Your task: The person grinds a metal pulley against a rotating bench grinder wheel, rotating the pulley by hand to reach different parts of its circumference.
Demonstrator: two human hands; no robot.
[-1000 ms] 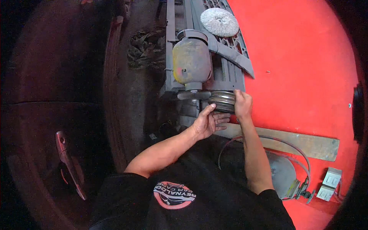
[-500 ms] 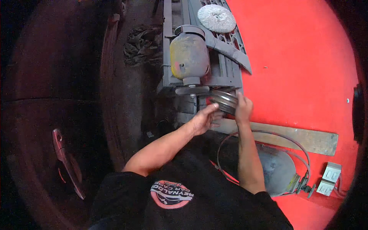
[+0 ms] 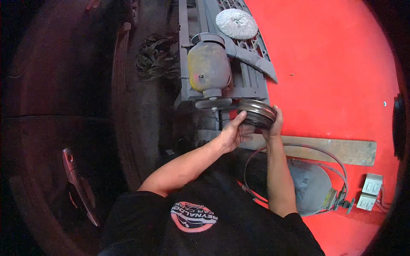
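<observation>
A round grooved metal part [image 3: 256, 109], shiny-banded with a dark lower section, is held near a dark disc [image 3: 211, 103] on the shaft of a grey, yellow-stained motor [image 3: 207, 64]; I cannot tell if they touch. My left hand [image 3: 234, 134] has its thumb on the part's lower left, fingers curled beneath. My right hand [image 3: 275, 121] grips its right side. A white fluffy pad [image 3: 237, 24] lies on the grey metal stand [image 3: 252, 91] behind the motor.
A dark car door with a handle [image 3: 79, 183] fills the left. At right are a red surface [image 3: 324, 77], a long board [image 3: 341, 149], a grey tank with hose [image 3: 309, 192] and an electrical box [image 3: 370, 187]. Dark crumpled material [image 3: 156, 57] lies left of the stand.
The grooved part has shifted slightly right and tilted, showing more of its flat face. Both hands moved with it, my right hand wrapping lower around its side.
</observation>
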